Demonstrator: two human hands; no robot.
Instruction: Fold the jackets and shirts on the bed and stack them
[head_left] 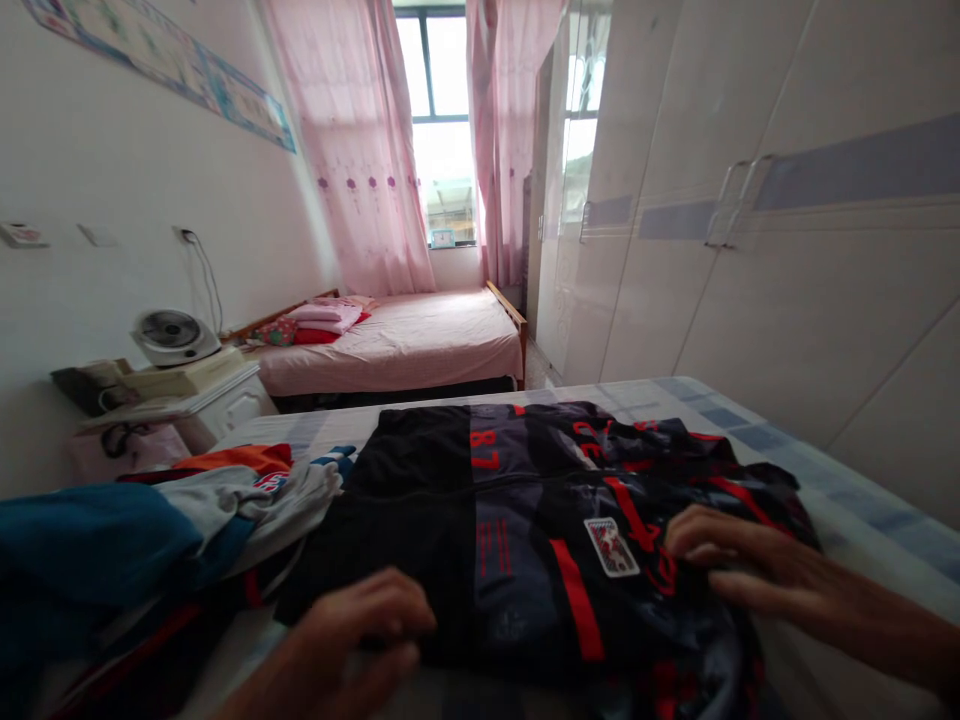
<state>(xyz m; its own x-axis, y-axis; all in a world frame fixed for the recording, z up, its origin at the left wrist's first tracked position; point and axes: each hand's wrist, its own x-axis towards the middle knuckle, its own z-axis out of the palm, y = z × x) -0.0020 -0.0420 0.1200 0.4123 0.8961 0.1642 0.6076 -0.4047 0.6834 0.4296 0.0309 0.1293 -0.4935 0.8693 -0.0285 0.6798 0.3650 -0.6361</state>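
Observation:
A black jacket [442, 480] with red lettering, red stripes and a white-edged patch lies spread on a bed. My left hand [360, 630] is over its near left edge, fingers loosely bent and thumb apart, holding nothing; whether it touches the cloth is unclear. Near the red script, my right hand [757, 570] rests on or just above the jacket, with fingers and thumb apart. The jacket's near edge is dark and blurred.
Left of the jacket is a heap of clothes [202, 520] in teal, grey and orange. Beyond stand a bedside cabinet [232, 405] with a fan [176, 335] and a second bed [420, 340] with folded pink bedding. White wardrobes [675, 300] line the right side.

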